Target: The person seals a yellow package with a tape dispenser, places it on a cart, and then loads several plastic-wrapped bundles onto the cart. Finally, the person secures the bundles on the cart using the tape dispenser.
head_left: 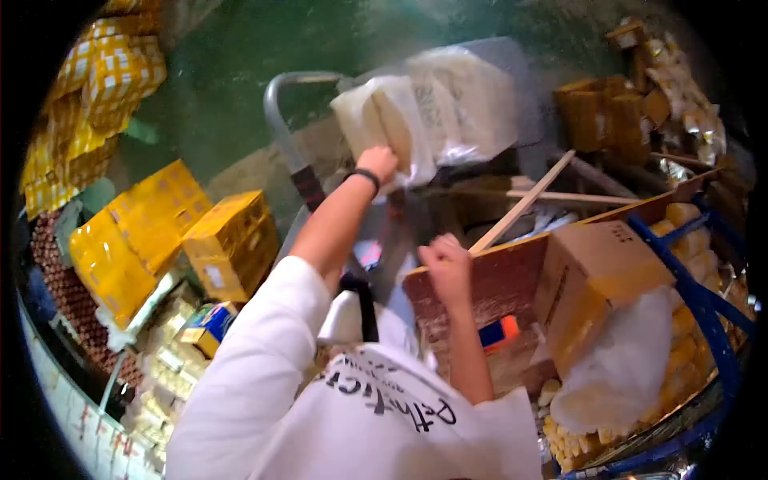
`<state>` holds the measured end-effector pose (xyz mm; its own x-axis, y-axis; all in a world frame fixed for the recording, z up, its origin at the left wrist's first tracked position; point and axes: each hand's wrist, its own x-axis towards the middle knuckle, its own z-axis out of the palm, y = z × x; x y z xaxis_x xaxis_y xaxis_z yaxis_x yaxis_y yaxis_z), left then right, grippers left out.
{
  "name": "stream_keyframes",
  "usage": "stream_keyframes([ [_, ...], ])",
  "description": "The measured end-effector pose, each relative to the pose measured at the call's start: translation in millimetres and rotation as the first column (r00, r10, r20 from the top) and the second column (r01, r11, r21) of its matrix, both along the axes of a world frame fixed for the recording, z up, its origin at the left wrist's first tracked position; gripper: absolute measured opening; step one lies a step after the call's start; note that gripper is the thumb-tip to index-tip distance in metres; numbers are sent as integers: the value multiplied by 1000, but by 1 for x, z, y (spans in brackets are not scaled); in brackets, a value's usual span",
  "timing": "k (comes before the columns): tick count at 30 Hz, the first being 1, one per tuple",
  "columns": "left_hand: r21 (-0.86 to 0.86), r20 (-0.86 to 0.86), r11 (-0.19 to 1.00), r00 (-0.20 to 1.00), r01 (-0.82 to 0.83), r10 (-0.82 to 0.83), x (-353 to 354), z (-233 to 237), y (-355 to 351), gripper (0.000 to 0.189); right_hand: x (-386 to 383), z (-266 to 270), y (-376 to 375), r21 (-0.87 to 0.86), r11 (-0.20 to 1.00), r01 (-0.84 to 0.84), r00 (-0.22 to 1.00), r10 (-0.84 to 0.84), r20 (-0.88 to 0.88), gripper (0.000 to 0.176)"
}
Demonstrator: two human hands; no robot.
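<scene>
My left hand (379, 165), below a dark wristband, is closed at the near edge of a pale package (372, 120) in clear plastic and appears to grip its wrapping. A second plastic-wrapped package (464, 104) with dark print lies against the first. Both rest on a grey cart with a bent metal tube handle (276, 112) at its left. My right hand (446, 260) is curled into a fist beside the corner of a reddish wooden panel (496, 292). Nothing shows in that fist.
Yellow-taped boxes (140, 232) stand at the left, with more stacked at far left (120, 72). Wooden slats (528, 200) stick out beyond the panel. At right are a cardboard box (600, 280), a white plastic bag (620, 368) and a blue metal frame (696, 296).
</scene>
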<state>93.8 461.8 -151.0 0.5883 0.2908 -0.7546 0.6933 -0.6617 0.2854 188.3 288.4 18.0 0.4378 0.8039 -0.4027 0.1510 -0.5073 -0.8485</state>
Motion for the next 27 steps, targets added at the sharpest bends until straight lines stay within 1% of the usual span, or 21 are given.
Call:
stream_keyframes([
  [1,47,51,996,996,73,-75,-3,-6,1,18,20,-19,-16,-108,986,129,992,-129,4,29],
  [2,135,139,984,981,120,-138,-4,-10,-4,15,34,-29,-24,-239,945,223,966,-247,-75,32],
  [3,208,206,965,957,163,-206,-10,-12,-16,13,45,-43,-23,-233,950,207,971,-228,-67,31],
  [4,245,149,952,963,184,-224,-6,-13,-28,12,43,-49,-10,-251,950,186,980,-198,-27,28],
  [5,138,41,990,999,-19,14,1,-9,-39,13,37,-57,10,-260,951,170,985,-173,13,27],
  [6,84,25,992,995,95,-98,-4,-9,-44,15,29,-85,21,-259,958,127,992,-123,33,36],
  [7,25,12,977,978,210,-210,-10,-7,-51,17,17,-115,28,-261,961,85,996,-74,53,51],
  [8,-28,10,985,986,169,-169,-8,18,-45,21,5,-130,38,-295,951,95,984,-44,173,71],
  [9,-24,30,985,985,170,-169,-8,32,-43,23,-5,-144,49,-325,939,109,957,-11,290,91],
  [11,-22,66,986,984,165,-163,-11,50,-41,25,-21,-191,57,-507,838,201,979,-157,129,97],
  [12,35,90,987,983,157,-159,-18,34,-51,29,-26,-186,67,-553,801,231,964,-264,21,87],
  [13,77,72,991,990,112,-118,-20,34,-56,34,-30,-188,70,-545,796,264,960,-272,68,83],
  [15,93,-6,968,972,233,-233,-18,26,-61,39,-31,-191,74,-530,780,332,943,-290,164,76],
  [16,107,31,968,972,228,-232,-18,24,-62,39,-29,-188,74,-523,763,379,924,-345,167,65],
  [19,114,82,972,973,206,-216,-11,40,-53,39,-21,-199,70,-548,747,376,926,-301,227,65],
  [20,144,114,968,968,206,-223,-12,35,-53,39,-18,-202,64,-488,779,393,918,-304,254,56],
  [21,144,113,966,966,214,-231,-11,34,-51,38,-15,-210,57,-466,792,395,915,-295,274,52],
  [23,135,111,965,964,226,-242,-10,37,-49,37,1,-212,49,-363,864,348,937,-317,145,48],
  [24,145,132,960,957,237,-257,-10,40,-48,32,9,-207,50,-374,869,323,946,-308,101,48],
  [25,131,126,962,958,240,-257,-11,40,-47,30,13,-219,44,-357,868,344,919,-390,-63,51],
  [27,111,114,963,959,246,-259,-11,41,-42,25,23,-240,33,-354,893,279,909,-364,-204,54],
])
